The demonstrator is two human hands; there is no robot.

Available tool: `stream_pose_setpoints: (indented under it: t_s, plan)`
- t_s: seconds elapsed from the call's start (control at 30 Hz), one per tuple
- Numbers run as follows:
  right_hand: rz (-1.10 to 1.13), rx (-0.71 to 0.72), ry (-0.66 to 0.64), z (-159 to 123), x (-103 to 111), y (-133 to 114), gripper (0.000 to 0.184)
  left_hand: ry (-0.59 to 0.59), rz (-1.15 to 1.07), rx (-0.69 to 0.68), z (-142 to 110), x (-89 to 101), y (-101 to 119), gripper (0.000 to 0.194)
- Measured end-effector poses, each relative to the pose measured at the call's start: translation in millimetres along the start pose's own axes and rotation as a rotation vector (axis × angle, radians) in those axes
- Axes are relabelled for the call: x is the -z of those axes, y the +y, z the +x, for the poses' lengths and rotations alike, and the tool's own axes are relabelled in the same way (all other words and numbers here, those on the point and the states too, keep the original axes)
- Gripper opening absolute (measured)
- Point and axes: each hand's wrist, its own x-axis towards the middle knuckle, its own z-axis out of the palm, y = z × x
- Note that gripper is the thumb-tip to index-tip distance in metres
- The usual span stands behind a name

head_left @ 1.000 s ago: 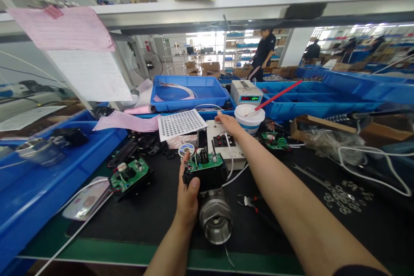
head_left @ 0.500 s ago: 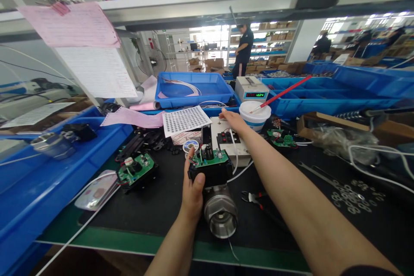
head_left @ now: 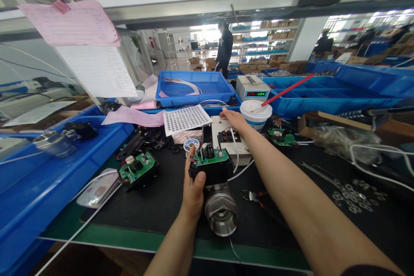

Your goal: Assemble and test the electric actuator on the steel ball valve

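My left hand [head_left: 194,189] grips the black housing of a motorized ball valve [head_left: 211,172], thumb towards me and fingers along its left side. A green circuit board [head_left: 211,156] sits exposed on top, and the steel valve body [head_left: 221,211] points towards me. My right hand [head_left: 233,120] reaches to the far part of a white control box [head_left: 220,131] with red and black terminals. Its fingers stretch out to the left beside a small metal knob; their undersides are hidden. White cable [head_left: 235,155] runs between the box and the valve's right side.
Cutters [head_left: 254,196] lie right of the valve, with a wrench [head_left: 318,172] and several metal rings [head_left: 351,196] farther right. Another circuit-board unit [head_left: 137,170] is at left. Behind stand a white tub [head_left: 255,114], a power supply [head_left: 252,88] and a blue tray [head_left: 194,88].
Both hands and the valve stay nearly in place. In the background, a person has moved to the left and turned. The view has shifted very slightly.
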Motion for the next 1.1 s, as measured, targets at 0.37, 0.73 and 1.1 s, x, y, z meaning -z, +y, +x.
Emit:
stream_pose_setpoints:
  t_s: [0.37, 0.73, 1.1]
  plan:
    - [-0.014, 0.001, 0.005, 0.4, 0.5, -1.3, 0.043, -0.005, 0.019, -0.004, -0.3, -0.9, 2.3, 0.087]
    - [-0.009, 0.008, 0.000, 1.4, 0.0, 1.5, 0.044, 0.006, 0.007, -0.002, -0.6, -4.1, 4.1, 0.088]
    - [-0.010, -0.003, -0.008, -0.3, 0.7, -1.3, 0.044, -0.011, -0.008, 0.003, -0.4, -1.8, 3.1, 0.087]
